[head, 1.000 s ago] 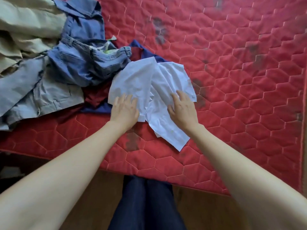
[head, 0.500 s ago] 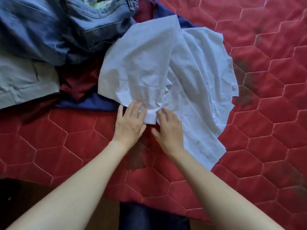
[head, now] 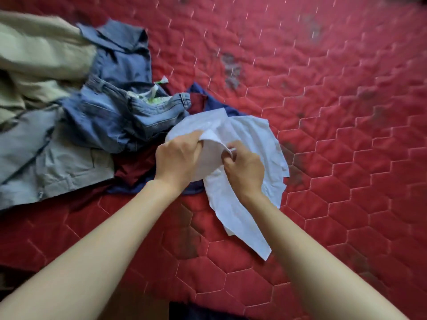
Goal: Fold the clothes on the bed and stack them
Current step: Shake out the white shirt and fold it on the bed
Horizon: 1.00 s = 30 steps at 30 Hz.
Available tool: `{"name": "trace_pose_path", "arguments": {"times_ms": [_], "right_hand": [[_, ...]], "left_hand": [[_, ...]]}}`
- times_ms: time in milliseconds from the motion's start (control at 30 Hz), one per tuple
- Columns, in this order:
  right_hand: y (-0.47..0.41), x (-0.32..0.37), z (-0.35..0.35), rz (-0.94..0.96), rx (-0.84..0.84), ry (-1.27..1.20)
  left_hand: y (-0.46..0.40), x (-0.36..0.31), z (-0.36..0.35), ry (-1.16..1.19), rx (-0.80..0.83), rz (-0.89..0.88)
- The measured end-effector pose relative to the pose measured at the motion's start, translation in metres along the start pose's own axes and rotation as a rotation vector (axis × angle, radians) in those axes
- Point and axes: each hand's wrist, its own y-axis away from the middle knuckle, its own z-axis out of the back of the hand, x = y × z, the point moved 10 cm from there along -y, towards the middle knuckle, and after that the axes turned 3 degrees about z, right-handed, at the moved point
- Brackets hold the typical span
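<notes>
We judged the step in hand to be gathering the crumpled white cotton shirt (head: 249, 144) off the red hexagon-quilted mattress (head: 335, 112), with no fold made yet. The shirt lay near the bed's front edge, its far side overlapping a dark blue and maroon garment (head: 136, 165) at the foot of the unfolded heap of blue denim jeans (head: 111, 116), grey shorts (head: 57, 162) and beige cloth (head: 39, 56). Our left hand (head: 176, 162) was curled round a bunched edge of the shirt, knuckles up. Our right hand (head: 245, 172) pinched a fold beside it, fingers bent inward. Next, we reckoned, the shirt needed lifting clear and spreading flat on open mattress.
</notes>
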Motion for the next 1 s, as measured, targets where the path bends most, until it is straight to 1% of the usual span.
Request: {"name": "trace_pose_path", "arguments": {"times_ms": [67, 167, 233, 367, 433, 533, 600, 733, 800, 833, 900, 933, 1000], "right_hand": [[-0.015, 0.034, 0.056, 0.040, -0.034, -0.022], [-0.036, 0.100, 0.154, 0.144, -0.116, 0.028], [-0.045, 0.148, 0.217, 0.232, -0.133, 0.056], [-0.042, 0.232, 0.334, 0.386, -0.189, 0.107], [-0.036, 0.265, 0.386, 0.437, -0.232, 0.104], [-0.019, 0.304, 0.457, 0.514, -0.282, 0.043], [0.002, 0.330, 0.499, 0.622, -0.291, 0.015], [0.052, 0.368, 0.561, 0.845, -0.263, 0.085], [0.077, 0.379, 0.581, 0.945, -0.263, 0.172], [0.089, 0.384, 0.588, 1.000, -0.275, 0.238], [0.108, 0.388, 0.595, 1.063, -0.288, 0.368], [0.114, 0.387, 0.595, 1.062, -0.273, 0.425], [0.119, 0.383, 0.588, 1.051, -0.214, 0.531]], "left_hand": [[-0.033, -0.022, 0.055, -0.013, -0.014, -0.031], [-0.072, -0.058, 0.140, -0.083, -0.038, -0.144], [-0.095, -0.081, 0.197, -0.119, -0.046, -0.199], [-0.129, -0.116, 0.308, -0.110, -0.078, -0.199], [-0.136, -0.138, 0.363, -0.061, -0.143, -0.223], [-0.132, -0.173, 0.447, 0.036, -0.293, -0.288], [-0.122, -0.194, 0.495, 0.100, -0.374, -0.352], [-0.092, -0.234, 0.571, 0.275, -0.475, -0.533], [-0.071, -0.258, 0.600, 0.296, -0.503, -0.710], [-0.062, -0.269, 0.607, 0.252, -0.472, -0.795], [-0.051, -0.286, 0.616, 0.110, -0.393, -0.880], [-0.048, -0.291, 0.619, 0.046, -0.373, -0.890], [-0.043, -0.299, 0.627, 0.000, -0.359, -0.891]]}}
